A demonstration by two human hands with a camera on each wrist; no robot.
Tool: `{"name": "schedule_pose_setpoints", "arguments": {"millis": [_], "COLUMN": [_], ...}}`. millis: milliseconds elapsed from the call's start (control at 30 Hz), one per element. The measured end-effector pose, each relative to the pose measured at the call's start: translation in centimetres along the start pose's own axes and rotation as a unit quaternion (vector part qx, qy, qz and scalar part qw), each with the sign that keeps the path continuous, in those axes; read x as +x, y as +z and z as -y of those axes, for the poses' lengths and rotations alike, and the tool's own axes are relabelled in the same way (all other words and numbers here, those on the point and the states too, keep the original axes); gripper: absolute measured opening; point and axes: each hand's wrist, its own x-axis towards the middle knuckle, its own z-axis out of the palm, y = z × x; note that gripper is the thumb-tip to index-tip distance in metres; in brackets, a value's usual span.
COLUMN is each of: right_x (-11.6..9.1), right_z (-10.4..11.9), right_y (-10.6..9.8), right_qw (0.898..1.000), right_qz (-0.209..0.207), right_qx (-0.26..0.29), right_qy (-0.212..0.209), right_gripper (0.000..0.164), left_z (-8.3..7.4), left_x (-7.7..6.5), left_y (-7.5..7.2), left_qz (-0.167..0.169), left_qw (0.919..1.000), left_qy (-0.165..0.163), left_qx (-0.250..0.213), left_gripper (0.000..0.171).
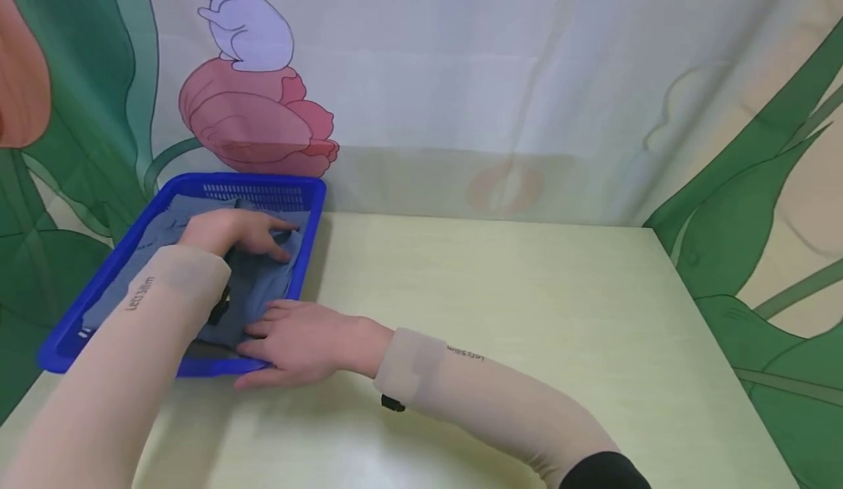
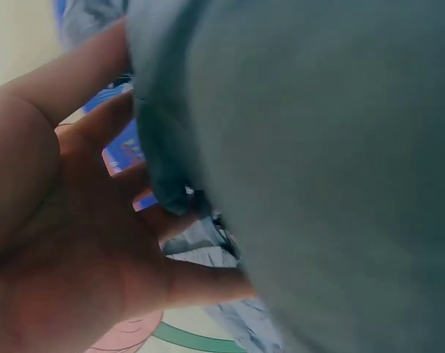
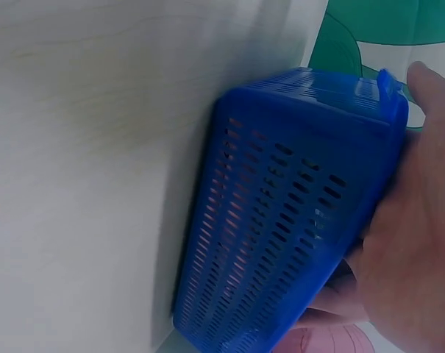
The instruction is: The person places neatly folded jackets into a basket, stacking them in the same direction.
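A blue plastic basket (image 1: pixel 308 255) stands at the left of the table, with folded blue-grey cloth (image 1: pixel 260 280) lying in it. Inside the basket, my left hand (image 1: pixel 240 233) touches the cloth, its fingers spread. In the left wrist view, a fold of the cloth (image 2: pixel 332 176) fills the right side and hides the fingertips of the left hand (image 2: pixel 82 220). My right hand (image 1: pixel 306 342) rests over the basket's near right corner, fingers reaching across the rim onto the cloth. From the right wrist, the basket's slotted side (image 3: pixel 266 220) shows beside the right hand (image 3: pixel 410 243).
The pale table (image 1: pixel 500 299) extends to the right of the basket. Behind it hangs a curtain (image 1: pixel 448 72) printed with a white animal, flowers and green leaves. A small black device (image 1: pixel 393 402) sits at the right wrist's cuff.
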Motion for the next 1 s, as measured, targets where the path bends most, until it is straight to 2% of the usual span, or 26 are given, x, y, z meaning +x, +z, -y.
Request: {"name": "schedule_pose_setpoints", "arguments": {"millis": [233, 500, 600, 700, 833, 1000], "right_x": [0.2, 0.1, -0.3, -0.9, -1.5, -1.8], "right_z": [-0.1, -0.1, -0.2, -0.2, -0.4, -0.8], "right_y": [0.1, 0.2, 0.3, 0.4, 0.9, 1.2], "right_qw": [1.000, 1.000, 1.000, 0.998, 0.995, 0.996], "right_qz": [-0.002, -0.005, -0.021, -0.054, -0.089, -0.086], "right_qx": [-0.003, -0.008, -0.013, -0.029, -0.046, -0.020], "right_qy": [-0.002, 0.005, 0.002, -0.003, 0.002, 0.030], "right_gripper": [0.068, 0.068, 0.066, 0.061, 0.058, 0.064], "left_z": [0.6, 0.6, 0.7, 1.0, 1.8, 3.2], "left_x": [0.2, 0.1, 0.0, -0.1, -0.9, -2.7], "left_y": [0.8, 1.2, 1.2, 1.1, 0.9, 0.2], "left_qz": [0.002, -0.021, -0.024, -0.033, -0.062, -0.123], "left_qw": [0.9994, 0.9982, 0.9980, 0.9974, 0.9959, 0.9920], "left_qy": [0.034, 0.045, 0.047, 0.054, 0.056, 0.025], "left_qx": [0.004, 0.035, 0.035, 0.035, 0.034, 0.012], "left_gripper": [0.077, 0.073, 0.073, 0.074, 0.079, 0.090]}}
